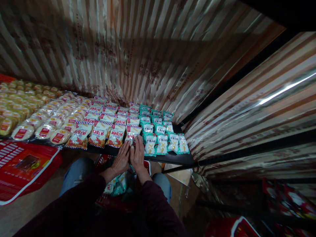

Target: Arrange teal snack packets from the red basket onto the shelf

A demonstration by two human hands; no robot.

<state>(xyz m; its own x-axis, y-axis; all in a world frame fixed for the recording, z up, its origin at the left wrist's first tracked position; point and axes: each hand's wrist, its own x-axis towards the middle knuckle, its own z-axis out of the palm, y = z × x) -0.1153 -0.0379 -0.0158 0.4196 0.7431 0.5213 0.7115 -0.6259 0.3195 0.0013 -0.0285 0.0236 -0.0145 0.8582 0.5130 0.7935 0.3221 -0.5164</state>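
Observation:
My left hand (121, 159) and my right hand (137, 156) meet at the front edge of a dark shelf (177, 159). Both have their fingers closed on the lower part of a white snack bag (133, 130) with red lettering and a striped top edge. My fingers cover the bag's bottom. It leans at the end of the front row of similar red-and-white snack bags (98, 133). Just right of my right hand stand rows of teal snack bags (162, 143). Below my forearms, more teal bags (120, 184) lie in a red basket (148, 167) between my knees.
Wrapped round pastries (50, 130) fill the shelf to the left, with yellowish packs (14, 105) beyond. A red basket (53, 161) holding an orange-red package stands at lower left. Striped curtain (138, 49) hangs behind; a dark frame bar (234, 154) runs right. Another red basket (228, 227) shows at lower right.

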